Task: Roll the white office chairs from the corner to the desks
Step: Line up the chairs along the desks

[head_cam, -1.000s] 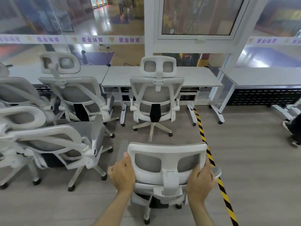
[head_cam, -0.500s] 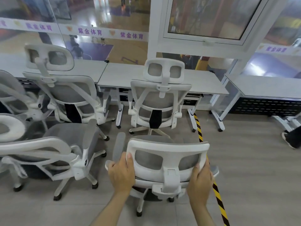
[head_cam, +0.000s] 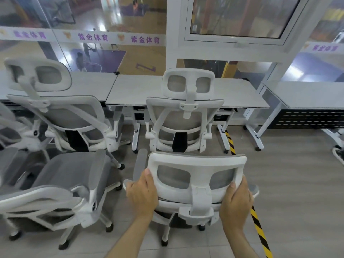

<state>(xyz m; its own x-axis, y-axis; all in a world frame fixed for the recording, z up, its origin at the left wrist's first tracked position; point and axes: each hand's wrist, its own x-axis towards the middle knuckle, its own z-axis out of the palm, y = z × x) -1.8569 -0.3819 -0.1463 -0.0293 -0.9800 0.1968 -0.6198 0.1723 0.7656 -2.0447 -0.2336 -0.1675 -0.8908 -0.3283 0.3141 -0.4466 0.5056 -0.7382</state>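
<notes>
Gripping the headrest (head_cam: 197,172) of the white office chair I am rolling, my left hand (head_cam: 142,194) clamps its 9 o'clock edge and my right hand (head_cam: 236,198) wraps its 3 o'clock edge, thumbs on the frame. Compared with a second ago, the parked chair (head_cam: 183,116) at 12 o'clock has come much nearer; my headrest now overlaps its base. That middle desk (head_cam: 141,90) is taken, I judge, so this chair should swing toward 2 o'clock, across the yellow-black floor tape (head_cam: 259,228), to the free right desk (head_cam: 312,94). Clustered chairs (head_cam: 61,183) crowd 9 o'clock.
</notes>
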